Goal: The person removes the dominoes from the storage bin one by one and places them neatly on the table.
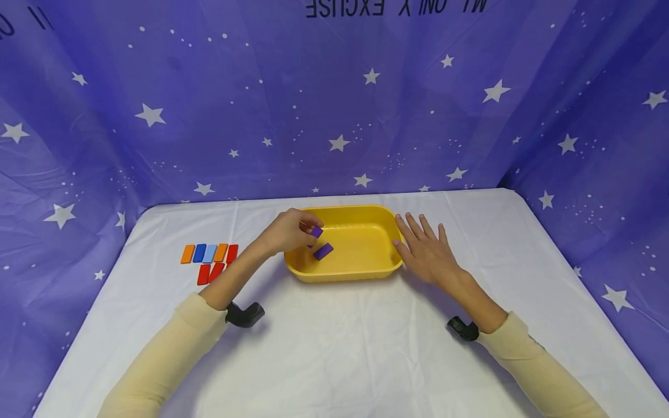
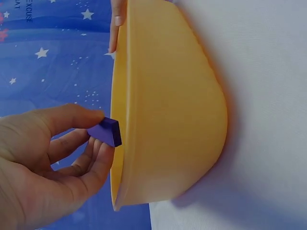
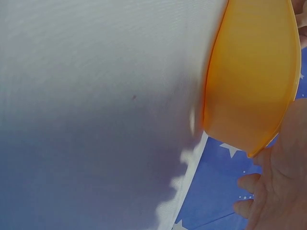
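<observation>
My left hand (image 1: 290,233) pinches a purple rectangular block (image 2: 107,131) between thumb and fingers, over the left end of a yellow plastic basin (image 1: 360,276). Inside the basin, below those fingers, lies another purple block (image 1: 323,251). At the basin's right end is my right hand (image 1: 430,253), its fingers straight and spread, with fingertips right at the rim. In the right wrist view, part of the right hand (image 3: 283,177) overlaps the yellow rim.
Left of the basin, flat blocks lie in two rows on the white cloth: an orange block (image 1: 187,254), a blue block (image 1: 200,253), a light blue block (image 1: 209,253), several red and another orange. The left forearm partly covers them. A purple starry curtain (image 1: 334,116) hangs behind the table.
</observation>
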A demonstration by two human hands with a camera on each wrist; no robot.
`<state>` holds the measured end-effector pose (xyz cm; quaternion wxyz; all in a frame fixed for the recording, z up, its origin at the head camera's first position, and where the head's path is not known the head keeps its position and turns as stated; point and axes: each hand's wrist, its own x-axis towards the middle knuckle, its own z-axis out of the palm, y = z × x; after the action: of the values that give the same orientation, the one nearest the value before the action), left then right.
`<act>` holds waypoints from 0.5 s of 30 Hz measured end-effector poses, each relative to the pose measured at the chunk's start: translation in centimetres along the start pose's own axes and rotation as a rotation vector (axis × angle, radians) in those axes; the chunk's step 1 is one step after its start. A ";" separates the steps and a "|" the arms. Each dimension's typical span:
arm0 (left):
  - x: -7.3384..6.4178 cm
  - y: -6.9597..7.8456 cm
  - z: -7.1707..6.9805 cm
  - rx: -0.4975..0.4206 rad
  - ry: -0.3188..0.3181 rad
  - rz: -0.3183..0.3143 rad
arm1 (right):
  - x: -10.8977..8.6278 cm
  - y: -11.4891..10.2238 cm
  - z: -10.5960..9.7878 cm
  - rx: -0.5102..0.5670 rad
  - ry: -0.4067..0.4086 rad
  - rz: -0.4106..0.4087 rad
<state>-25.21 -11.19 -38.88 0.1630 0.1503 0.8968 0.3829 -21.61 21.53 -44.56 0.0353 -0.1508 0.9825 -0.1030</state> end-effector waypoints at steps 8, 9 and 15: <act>-0.6 -0.8 -0.8 -0.075 0.051 -0.021 | 0.0 0.0 0.1 -0.004 -0.001 0.001; -0.6 -0.9 -0.9 -0.080 0.055 -0.027 | 0.0 0.0 0.1 -0.004 -0.002 0.000; -1.0 -1.6 -1.5 -0.107 0.072 -0.052 | 0.1 0.0 0.1 0.005 -0.003 0.000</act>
<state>-25.16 -13.58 -38.90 0.1483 0.1040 0.8839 0.4312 -21.66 21.48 -44.65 0.0374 -0.1509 0.9822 -0.1052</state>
